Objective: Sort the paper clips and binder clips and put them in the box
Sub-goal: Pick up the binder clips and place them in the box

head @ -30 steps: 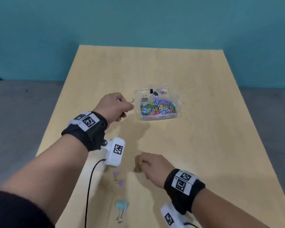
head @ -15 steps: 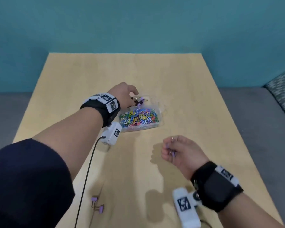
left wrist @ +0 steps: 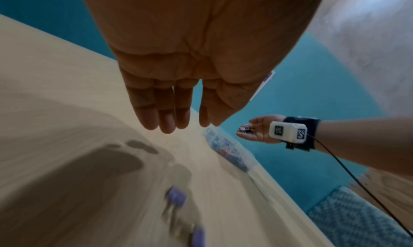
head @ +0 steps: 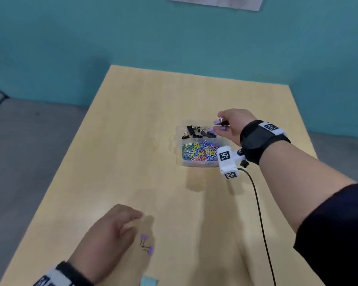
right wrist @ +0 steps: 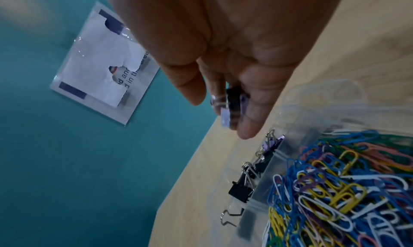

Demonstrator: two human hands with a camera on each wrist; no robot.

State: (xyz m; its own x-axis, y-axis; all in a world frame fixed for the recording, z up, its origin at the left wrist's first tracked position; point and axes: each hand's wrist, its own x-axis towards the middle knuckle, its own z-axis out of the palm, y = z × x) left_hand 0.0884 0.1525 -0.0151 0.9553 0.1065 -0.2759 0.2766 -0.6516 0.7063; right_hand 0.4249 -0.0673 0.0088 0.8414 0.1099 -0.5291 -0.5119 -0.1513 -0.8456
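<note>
A clear plastic box (head: pixel 179 159) sits mid-table; its near part holds coloured paper clips (head: pixel 201 152) and its far part black binder clips (head: pixel 195 131). My right hand (head: pixel 220 125) hovers over the far part and pinches small purple and black binder clips (right wrist: pixel 232 106) between thumb and fingers. My left hand (head: pixel 132 226) hangs low over the near table with straight, empty fingers (left wrist: pixel 166 120). Just right of it lie two purple binder clips (head: pixel 146 244), blurred in the left wrist view. A teal binder clip (head: pixel 149 282) lies at the near edge.
A black cable (head: pixel 260 219) runs from the right wrist camera back across the table's right side. The wooden table (head: pixel 132 124) ends at a teal wall (head: pixel 174 38). Grey floor lies to the left and right.
My right hand has lifted off the table with clips and moved over the box. My left hand has left the box and come back near the two purple clips. The head view has shifted.
</note>
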